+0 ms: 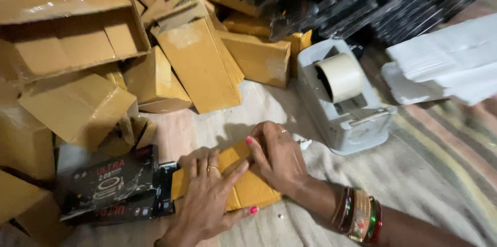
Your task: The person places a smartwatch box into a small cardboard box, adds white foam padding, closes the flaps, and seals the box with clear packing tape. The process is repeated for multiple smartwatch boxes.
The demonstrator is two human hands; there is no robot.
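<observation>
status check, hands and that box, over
Left hand and right hand both pressing flat on small cardboard box. Black product boxes touch its left end. Tape dispenser close right.

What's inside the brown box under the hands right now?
A black printed box sticks out of the brown cardboard sleeve's left end. Left hand and right hand press on top, hiding the rest.

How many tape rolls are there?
1. The tape roll sits in the grey dispenser, right of the brown boxes and above the right hand. More could be hidden under the boxes.
</observation>
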